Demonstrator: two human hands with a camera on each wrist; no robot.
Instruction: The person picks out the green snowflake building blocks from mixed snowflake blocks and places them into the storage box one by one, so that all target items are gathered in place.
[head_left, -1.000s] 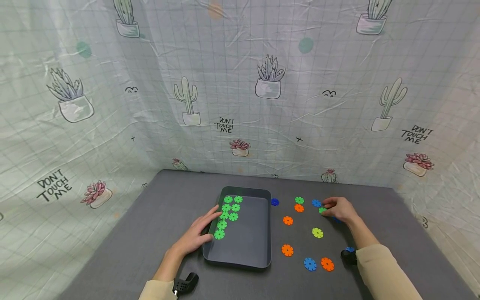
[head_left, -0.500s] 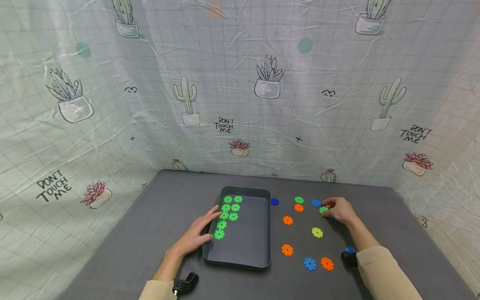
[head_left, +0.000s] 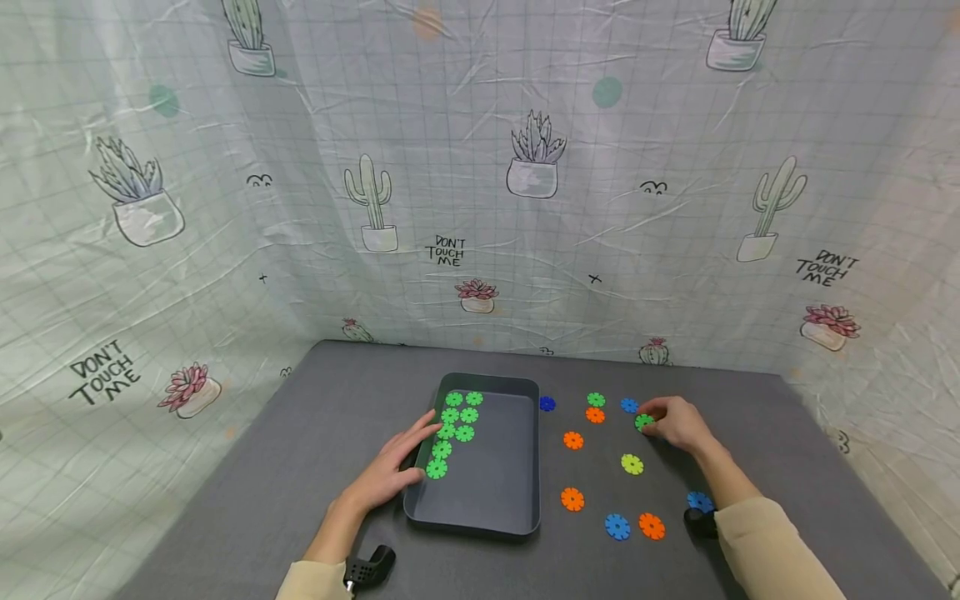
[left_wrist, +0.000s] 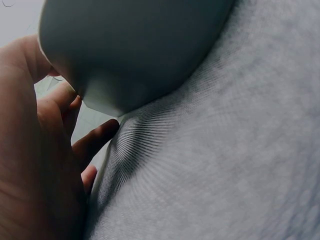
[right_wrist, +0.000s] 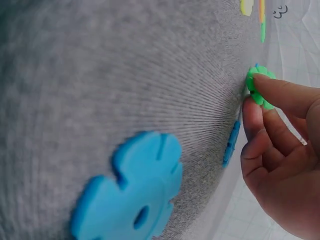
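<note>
My right hand [head_left: 677, 422] pinches a green notched flower-shaped disc [right_wrist: 259, 87] between thumb and fingers, over the right part of the table. In the right wrist view the disc is tilted on edge, and a blue disc [right_wrist: 231, 144] lies just beside the fingers. My left hand [head_left: 390, 471] rests with spread, fairly straight fingers on the left rim of a dark grey tray [head_left: 510, 492]. In the left wrist view the thumb touches the tray wall [left_wrist: 135, 50]. Several green discs [head_left: 464, 433] lie along the tray's left side.
Between tray and right hand lie orange discs [head_left: 573, 440], a yellow-green disc [head_left: 632, 464], another green disc [head_left: 596, 400] and blue discs [head_left: 617, 527]. One more blue disc [head_left: 700, 502] lies by the right wrist. A printed curtain [head_left: 480, 208] encloses the grey table [head_left: 255, 483].
The green disc shows more fully between my right fingers than a second ago. That hand has barely shifted and now hides the blue disc beneath it. My left hand stays on the tray.
</note>
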